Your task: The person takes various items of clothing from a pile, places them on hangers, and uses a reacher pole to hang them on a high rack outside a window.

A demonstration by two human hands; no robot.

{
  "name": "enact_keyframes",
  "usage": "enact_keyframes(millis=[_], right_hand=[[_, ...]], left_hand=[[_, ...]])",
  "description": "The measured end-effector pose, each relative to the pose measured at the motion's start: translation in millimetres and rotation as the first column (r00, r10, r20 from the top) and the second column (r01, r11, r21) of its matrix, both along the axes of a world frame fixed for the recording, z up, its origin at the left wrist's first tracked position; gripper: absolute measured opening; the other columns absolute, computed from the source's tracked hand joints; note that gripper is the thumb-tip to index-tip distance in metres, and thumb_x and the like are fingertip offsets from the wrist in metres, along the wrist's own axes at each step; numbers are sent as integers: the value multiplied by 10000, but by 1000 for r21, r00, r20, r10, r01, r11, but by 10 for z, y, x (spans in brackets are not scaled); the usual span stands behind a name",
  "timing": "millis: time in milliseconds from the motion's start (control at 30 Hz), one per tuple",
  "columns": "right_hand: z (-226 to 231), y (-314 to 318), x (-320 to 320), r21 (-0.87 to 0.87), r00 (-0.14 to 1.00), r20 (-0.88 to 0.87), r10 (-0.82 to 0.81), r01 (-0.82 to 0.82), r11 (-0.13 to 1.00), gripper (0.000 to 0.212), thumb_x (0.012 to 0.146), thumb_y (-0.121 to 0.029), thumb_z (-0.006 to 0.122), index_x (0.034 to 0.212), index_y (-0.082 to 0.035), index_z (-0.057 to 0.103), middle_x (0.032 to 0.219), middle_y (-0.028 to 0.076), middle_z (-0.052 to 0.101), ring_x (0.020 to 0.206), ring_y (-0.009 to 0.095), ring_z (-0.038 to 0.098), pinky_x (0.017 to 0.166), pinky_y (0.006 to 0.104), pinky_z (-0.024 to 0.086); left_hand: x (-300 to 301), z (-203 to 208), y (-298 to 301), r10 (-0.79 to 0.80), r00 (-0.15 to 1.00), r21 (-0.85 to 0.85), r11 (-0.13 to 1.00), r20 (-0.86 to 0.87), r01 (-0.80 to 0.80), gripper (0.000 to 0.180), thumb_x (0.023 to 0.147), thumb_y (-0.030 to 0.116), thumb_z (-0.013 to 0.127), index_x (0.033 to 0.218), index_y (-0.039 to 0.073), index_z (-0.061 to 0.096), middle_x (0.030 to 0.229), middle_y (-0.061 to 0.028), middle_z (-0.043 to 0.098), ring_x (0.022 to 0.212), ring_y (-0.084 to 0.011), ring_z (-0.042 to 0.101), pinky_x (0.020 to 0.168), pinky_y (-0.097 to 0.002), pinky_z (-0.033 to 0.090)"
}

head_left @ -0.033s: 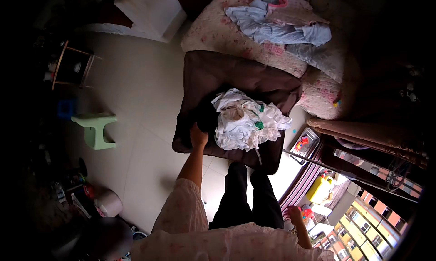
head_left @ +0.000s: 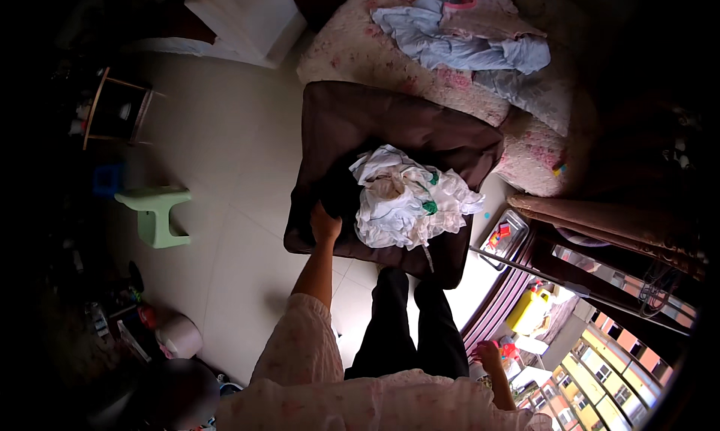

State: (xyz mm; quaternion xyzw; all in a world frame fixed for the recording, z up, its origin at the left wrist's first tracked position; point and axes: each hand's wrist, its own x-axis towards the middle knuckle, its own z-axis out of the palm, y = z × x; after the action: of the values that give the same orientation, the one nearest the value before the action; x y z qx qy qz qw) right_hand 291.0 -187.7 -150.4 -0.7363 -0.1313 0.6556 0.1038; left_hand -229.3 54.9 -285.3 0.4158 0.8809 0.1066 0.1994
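Note:
My left hand (head_left: 326, 224) reaches over the near left part of a dark brown padded seat or ottoman (head_left: 360, 108). Its fingers are closed at the edge of a black cloth (head_left: 341, 187), probably a garment, and are partly lost in the dark fabric. Right beside the cloth lies a crumpled heap of white clothes (head_left: 394, 206) with green patches and a loose strap hanging toward me. Down at the lower right, my right hand (head_left: 489, 354) hangs by my side, fingers loosely apart, with nothing visible in it.
Beyond the seat is a bed with a floral cover (head_left: 345, 48), with light blue and pink clothes (head_left: 480, 37) on it. A green stool (head_left: 157, 213) stands on the left. A tray with toys (head_left: 506, 236) lies by the window at right. My legs are close to the seat's near edge.

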Motion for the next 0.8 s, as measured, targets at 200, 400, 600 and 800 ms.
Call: enact_keyframes(millis=[200,400,600,800], right_hand=[[-9,32,-254,46,985,160,63,-72,996,203,834,-109,460,985,19,505,741,101,592,620,171,601,538,266,493],[164,357,-688,130,990,76,123,-132,983,224,855,-148,477,1006,17,486,770,115,588,643,179,597,573,290,509],[410,1214,-1381,311,952,-74,296,-260,914,234,877,-204,493,1016,-17,504,807,84,594,706,163,594,631,275,492],[1318,2396,-2181,480,913,-404,49,166,862,385,917,-290,412,1178,-7,428,1059,123,542,905,187,571,815,337,469]], left_hand=[[-53,-32,293,10,987,-364,930,159,49,716,699,417,640,1236,27,372,1137,-187,525,1063,-332,491,903,-398,389],[167,529,542,-94,751,111,993,654,28,479,803,402,568,967,-48,551,841,-111,579,783,-269,529,745,-288,409],[69,2863,654,-258,324,302,948,910,-95,308,822,288,592,933,1,570,822,34,532,785,-65,446,732,-206,368],[434,4313,344,-454,-48,443,883,890,-156,221,817,206,600,928,17,566,811,33,554,761,-70,488,702,-218,393]])
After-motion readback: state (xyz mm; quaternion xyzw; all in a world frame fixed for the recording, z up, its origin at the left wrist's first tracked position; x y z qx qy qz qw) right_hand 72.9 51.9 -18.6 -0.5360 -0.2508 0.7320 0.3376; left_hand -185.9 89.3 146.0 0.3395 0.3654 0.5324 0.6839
